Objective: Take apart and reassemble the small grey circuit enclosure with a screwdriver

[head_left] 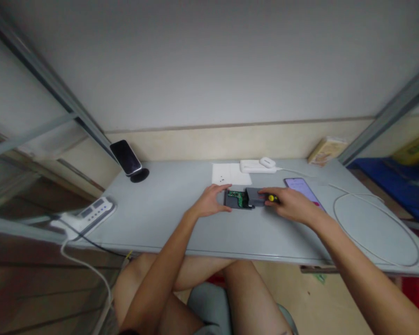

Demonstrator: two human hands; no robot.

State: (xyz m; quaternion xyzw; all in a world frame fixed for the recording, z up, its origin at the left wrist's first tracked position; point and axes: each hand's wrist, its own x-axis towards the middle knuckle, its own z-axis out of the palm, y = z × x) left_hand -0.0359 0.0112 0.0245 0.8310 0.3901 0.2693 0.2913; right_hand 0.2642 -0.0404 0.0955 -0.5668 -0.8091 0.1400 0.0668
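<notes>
Toward the middle of the table lies an opened grey electronic device (233, 203), its green circuit board (236, 194) exposed. My left hand (208, 201) grips the device's left end between thumb and fingers. A darker grey block (254, 194), perhaps its casing, covers the right part. My right hand (289, 203) has its fingertips on the block's right end. Tucked in that same hand is a black and yellow screwdriver (273, 198), its yellow end facing me; the shaft is hidden.
Behind the device lies a white paper (231, 173) with several tiny dark screws. White boxes (257, 166) stand beside it. A phone (302, 188) lies by my right forearm, a white cable (335, 223) farther right. At left are a phone on a stand (126, 157) and a power strip (91, 215).
</notes>
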